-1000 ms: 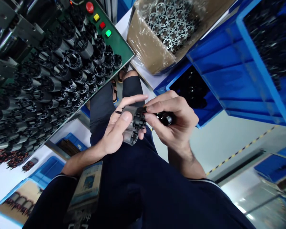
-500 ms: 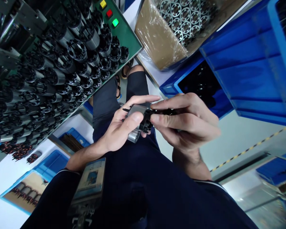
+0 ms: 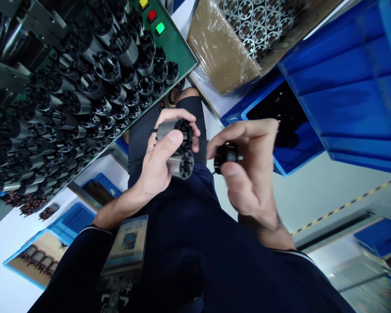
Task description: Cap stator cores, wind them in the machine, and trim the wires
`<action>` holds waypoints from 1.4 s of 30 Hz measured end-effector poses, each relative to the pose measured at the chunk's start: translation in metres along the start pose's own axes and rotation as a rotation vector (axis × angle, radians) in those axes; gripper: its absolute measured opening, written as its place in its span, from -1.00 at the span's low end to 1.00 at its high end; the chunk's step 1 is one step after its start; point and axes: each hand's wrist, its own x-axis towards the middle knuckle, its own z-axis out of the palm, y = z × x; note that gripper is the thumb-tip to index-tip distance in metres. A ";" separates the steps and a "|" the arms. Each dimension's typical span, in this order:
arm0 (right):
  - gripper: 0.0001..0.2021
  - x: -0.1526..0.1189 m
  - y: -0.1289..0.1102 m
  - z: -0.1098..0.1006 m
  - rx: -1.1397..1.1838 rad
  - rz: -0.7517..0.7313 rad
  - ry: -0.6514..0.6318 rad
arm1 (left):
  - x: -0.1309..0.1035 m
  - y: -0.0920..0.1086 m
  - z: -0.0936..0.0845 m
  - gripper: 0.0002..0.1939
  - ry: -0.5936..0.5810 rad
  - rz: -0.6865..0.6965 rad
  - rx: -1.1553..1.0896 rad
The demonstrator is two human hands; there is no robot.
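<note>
Two metal cylinders are in my left hand (image 3: pixel 159 158), above my lap. The upper cylinder (image 3: pixel 169 128) has a black slotted plastic piece (image 3: pixel 184 132) on its right end, and my thumb presses on its side. Below it, the lower cylinder (image 3: pixel 180 166) shows a bare slotted end facing right. To the right, apart from them, my right hand (image 3: pixel 250 169) has thumb and fingers curled round a black plastic part (image 3: pixel 227 157), which is blurred and partly hidden by the fingers.
Rows of cylinders with black ends (image 3: pixel 107 65) fill the green machine table (image 3: pixel 179 52) at upper left. A cardboard box (image 3: pixel 221 65) with metal rings stands at the top. Blue bins (image 3: pixel 348 95) are on the right. A blue tray (image 3: pixel 29 248) lies at lower left.
My hands have moved apart. My right hand has drawn away from the cylinders with a black part in its fingers, and my left hand has turned the cylinders' ends more into view.
</note>
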 end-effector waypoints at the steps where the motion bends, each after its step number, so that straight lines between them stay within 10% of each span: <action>1: -0.64 -0.002 -0.004 0.000 0.013 0.004 -0.050 | 0.002 0.003 0.003 -0.66 0.029 0.010 0.020; 10: -0.33 -0.004 0.005 0.027 0.075 -0.155 0.116 | 0.000 0.022 0.018 -0.49 0.156 0.032 0.130; 42: -0.42 -0.009 0.004 0.031 -0.061 -0.245 0.131 | -0.003 0.023 0.001 -0.53 0.056 0.046 0.151</action>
